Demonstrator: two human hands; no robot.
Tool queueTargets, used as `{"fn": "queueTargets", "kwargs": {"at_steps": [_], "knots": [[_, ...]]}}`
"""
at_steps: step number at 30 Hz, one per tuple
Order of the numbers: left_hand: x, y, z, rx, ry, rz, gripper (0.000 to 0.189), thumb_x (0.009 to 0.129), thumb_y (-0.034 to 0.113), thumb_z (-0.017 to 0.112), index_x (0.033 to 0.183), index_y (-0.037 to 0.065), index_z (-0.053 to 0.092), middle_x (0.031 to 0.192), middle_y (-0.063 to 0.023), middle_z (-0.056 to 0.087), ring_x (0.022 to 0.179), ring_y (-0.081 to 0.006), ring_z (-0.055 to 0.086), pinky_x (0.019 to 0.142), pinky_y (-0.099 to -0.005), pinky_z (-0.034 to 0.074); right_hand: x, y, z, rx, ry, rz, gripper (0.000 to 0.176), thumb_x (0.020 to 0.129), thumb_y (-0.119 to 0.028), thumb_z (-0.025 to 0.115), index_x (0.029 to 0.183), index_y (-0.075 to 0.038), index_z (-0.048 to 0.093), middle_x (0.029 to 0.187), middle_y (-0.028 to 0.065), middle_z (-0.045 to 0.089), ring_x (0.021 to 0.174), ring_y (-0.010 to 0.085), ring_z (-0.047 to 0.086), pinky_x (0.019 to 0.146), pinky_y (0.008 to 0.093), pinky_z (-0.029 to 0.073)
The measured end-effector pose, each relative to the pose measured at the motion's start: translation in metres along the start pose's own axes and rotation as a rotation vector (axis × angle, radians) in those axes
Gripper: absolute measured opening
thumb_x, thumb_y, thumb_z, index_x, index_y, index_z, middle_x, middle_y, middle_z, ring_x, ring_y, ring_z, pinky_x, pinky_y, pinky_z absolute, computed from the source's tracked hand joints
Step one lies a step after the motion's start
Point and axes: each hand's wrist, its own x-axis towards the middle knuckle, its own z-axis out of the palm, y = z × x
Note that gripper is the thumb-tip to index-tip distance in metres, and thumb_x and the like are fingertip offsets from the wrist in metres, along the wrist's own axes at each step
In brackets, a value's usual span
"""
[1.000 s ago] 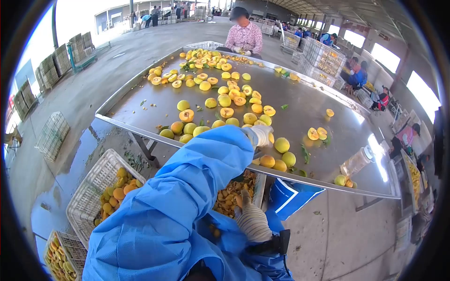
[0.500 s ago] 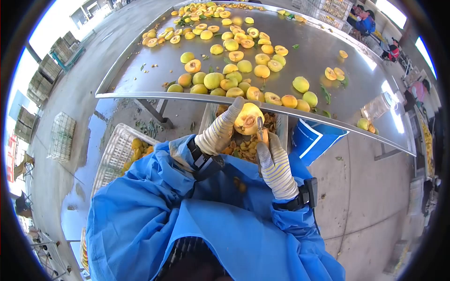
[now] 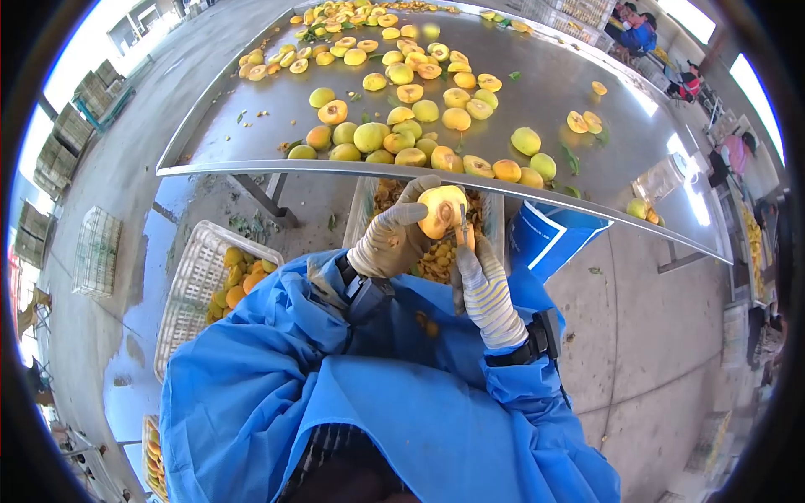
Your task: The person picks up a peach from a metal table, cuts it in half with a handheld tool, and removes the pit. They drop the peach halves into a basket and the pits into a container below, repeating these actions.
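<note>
My left hand (image 3: pixel 392 233), in a striped glove, is closed around a halved yellow peach (image 3: pixel 438 213). The peach's cut face is turned up toward me, with a brownish hollow at its centre. In my right hand (image 3: pixel 486 289), also gloved, is a small pitting knife (image 3: pixel 465 232) with an orange handle. Its metal blade stands upright against the right part of the cut face. Both hands are just in front of the table's near edge, over a crate (image 3: pixel 360 220) that holds peach scraps (image 3: pixel 436 261).
A metal table (image 3: pixel 268 126) bears many whole and halved peaches (image 3: pixel 369 137) and a clear plastic jar (image 3: pixel 662 184). Below it are a blue bucket (image 3: pixel 549 239) on the right and a white crate of peaches (image 3: pixel 189 293) on the left. Several people (image 3: pixel 637 35) are at the far right.
The camera view has shifted a little, so the table and fruit appear farther left. My left fingers have shifted on the peach, and the knife remains at its cut face.
</note>
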Motion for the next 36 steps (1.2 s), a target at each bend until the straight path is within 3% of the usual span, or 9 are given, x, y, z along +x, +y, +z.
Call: {"fn": "queueTargets", "kwargs": {"at_steps": [4, 8, 9, 13, 19, 27, 30, 33, 36], "knots": [[0.005, -0.009, -0.004, -0.304, 0.145, -0.141, 0.050, 0.093, 0.037, 0.062, 0.129, 0.005, 0.051, 0.122, -0.0165, 0.059, 0.109, -0.0273, 0.061, 0.098, -0.0405, 0.050, 0.007, 0.006, -0.004, -0.024, 0.022, -0.025, 0.039, 0.095, -0.043, 0.058, 0.106, -0.006, 0.053, 0.055, -0.0009, 0.044, 0.043, 0.0095, 0.045, 0.040, 0.0269, 0.034], [0.008, -0.007, -0.015, -0.029, 0.204, -0.235, 0.049, 0.094, 0.036, 0.059, 0.132, 0.006, 0.050, 0.124, -0.0158, 0.060, 0.115, -0.0261, 0.059, 0.100, -0.0408, 0.048, 0.016, 0.020, -0.008, -0.450, 0.129, -0.327, 0.044, 0.096, -0.035, 0.059, 0.116, 0.004, 0.054, 0.074, 0.0135, 0.058, 0.066, 0.0271, 0.059, 0.060, 0.0375, 0.046], [0.007, -0.005, -0.016, -0.052, 0.204, -0.260, 0.050, 0.093, 0.035, 0.059, 0.132, 0.005, 0.050, 0.124, -0.0152, 0.061, 0.116, -0.0272, 0.059, 0.102, -0.0426, 0.047, 0.018, 0.018, -0.010, -0.491, 0.131, -0.360, 0.041, 0.097, -0.032, 0.058, 0.114, 0.004, 0.054, 0.084, 0.0177, 0.060, 0.076, 0.0329, 0.060, 0.068, 0.0386, 0.047], [0.004, 0.003, -0.035, -0.199, 0.029, -0.533, 0.052, 0.090, 0.027, 0.061, 0.135, 0.005, 0.048, 0.126, -0.0130, 0.060, 0.114, -0.0255, 0.060, 0.100, -0.0465, 0.048, 0.021, 0.017, -0.021, -0.414, 0.114, -0.246, 0.042, 0.097, -0.034, 0.058, 0.113, 0.004, 0.055, 0.084, 0.0200, 0.061, 0.074, 0.0342, 0.058, 0.067, 0.0388, 0.046], [0.004, -0.004, -0.037, -0.294, -0.017, -0.272, 0.058, 0.086, 0.023, 0.063, 0.136, 0.000, 0.045, 0.133, -0.0195, 0.053, 0.122, -0.0333, 0.053, 0.107, -0.0491, 0.042, 0.015, 0.017, -0.020, -0.645, 0.137, -0.371, 0.035, 0.096, -0.032, 0.058, 0.106, 0.001, 0.055, 0.074, 0.0249, 0.059, 0.069, 0.0446, 0.058, 0.059, 0.0473, 0.045], [0.000, -0.009, -0.025, -0.072, 0.189, -0.198, 0.052, 0.093, 0.043, 0.061, 0.123, 0.000, 0.054, 0.121, -0.0189, 0.059, 0.114, -0.0285, 0.059, 0.100, -0.0404, 0.048, 0.010, 0.006, -0.009, -1.076, 0.162, -0.447, 0.027, 0.095, -0.029, 0.057, 0.096, -0.003, 0.051, 0.066, 0.0237, 0.059, 0.062, 0.0451, 0.060, 0.053, 0.0525, 0.046], [0.000, -0.015, -0.027, 0.015, 0.234, -0.191, 0.054, 0.092, 0.047, 0.062, 0.119, 0.001, 0.056, 0.114, -0.0170, 0.063, 0.108, -0.0246, 0.061, 0.095, -0.0363, 0.051, 0.007, 0.008, -0.001, -1.094, 0.145, -0.434, 0.026, 0.095, -0.028, 0.056, 0.095, -0.003, 0.050, 0.065, 0.0228, 0.060, 0.059, 0.0444, 0.060, 0.051, 0.0527, 0.047], [-0.002, -0.018, -0.021, 0.096, 0.302, -0.142, 0.054, 0.091, 0.049, 0.062, 0.117, 0.002, 0.057, 0.111, -0.0158, 0.063, 0.100, -0.0218, 0.063, 0.090, -0.0341, 0.052, 0.008, 0.015, 0.003, -1.065, 0.094, -0.324, 0.035, 0.096, -0.030, 0.055, 0.109, 0.002, 0.051, 0.073, 0.0268, 0.061, 0.064, 0.0472, 0.059, 0.054, 0.0511, 0.046], [-0.003, -0.024, -0.028, 0.118, 0.284, -0.130, 0.052, 0.091, 0.049, 0.062, 0.116, 0.003, 0.059, 0.112, -0.0136, 0.064, 0.094, -0.0195, 0.063, 0.087, -0.0322, 0.052, 0.014, 0.042, 0.001, -0.835, 0.099, -0.555, 0.032, 0.097, -0.030, 0.053, 0.107, 0.000, 0.050, 0.075, 0.0281, 0.060, 0.061, 0.0475, 0.058, 0.055, 0.0502, 0.047]]}}
